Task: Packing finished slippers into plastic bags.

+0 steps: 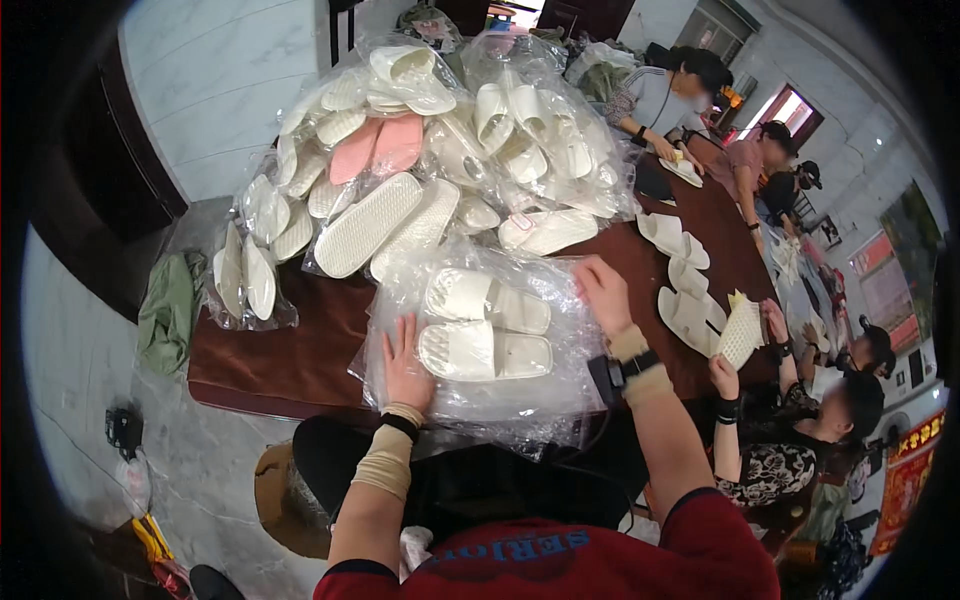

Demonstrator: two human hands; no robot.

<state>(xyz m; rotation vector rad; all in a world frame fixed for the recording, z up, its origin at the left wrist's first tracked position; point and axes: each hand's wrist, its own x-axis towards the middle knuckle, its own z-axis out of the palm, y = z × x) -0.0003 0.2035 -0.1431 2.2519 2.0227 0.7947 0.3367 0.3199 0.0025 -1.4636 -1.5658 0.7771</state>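
I am looking down at what seems a home room turned into a small packing workshop. A long table under a dark brown cloth [290, 360] carries a heap of white and pink foam slippers in clear plastic bags [440, 150] toward its far edge. Other seated people [670, 90] handle loose white slippers [680, 300] along its right edge. Pale marble-patterned floor tiles [210, 90] and red wall posters [905, 480] surround it.

Pink slippers [378, 148] atop bagged slipper pile [470, 130]
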